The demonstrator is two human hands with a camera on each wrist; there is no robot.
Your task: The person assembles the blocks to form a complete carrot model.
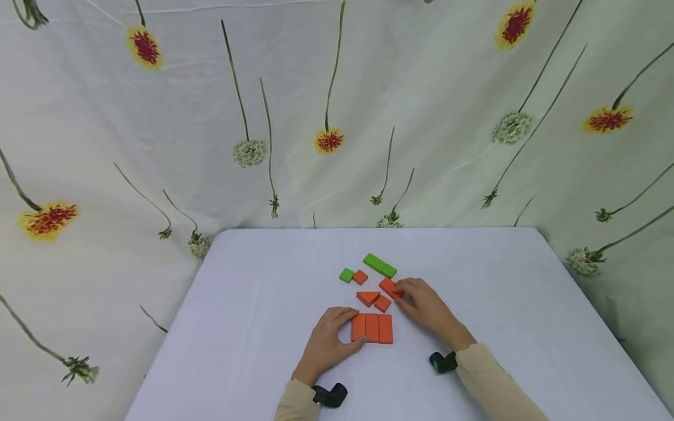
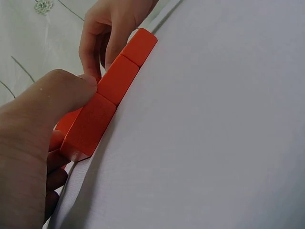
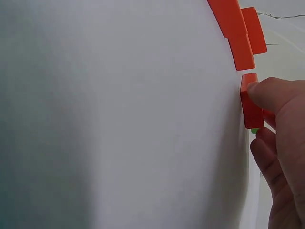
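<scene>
At a white desk [image 1: 253,304] backed by a flower-print cloth [image 1: 158,146], a person works flat coloured blocks with both hands. Three orange bars [image 1: 372,328] lie side by side, touching, near the front middle of the desk. The left hand [image 1: 329,342] rests against their left edge, fingers curled along the outermost bar and the thumb at its near corner. Just beyond the bars lie an orange triangle [image 1: 368,297] and a small orange piece [image 1: 382,304]. The right hand [image 1: 426,307] pinches another orange block [image 1: 389,287] to the right of the triangle, fingertips on its right end, the block flat on the desk. Farther back are a green bar [image 1: 375,262] with a small green block [image 1: 389,271] touching its end, and a green square [image 1: 346,275] beside an orange square [image 1: 360,277].

The step in hand looks like sliding the pinched block into line with the others. It would go best kept flat, pushed slowly, with the left hand bracing the bars so they do not spread.

The head view alone gives the whole layout and the green pieces. The left wrist view shows the bars [image 2: 114,90] end on, seams tight, the thumb [image 2: 57,90] on the nearest one, and the right hand [image 2: 112,28] beyond. The right wrist view shows a fingertip [image 3: 274,93] on top of the pinched block [image 3: 249,102], clear of the bars [image 3: 238,33], with a sliver of green under it.
</scene>
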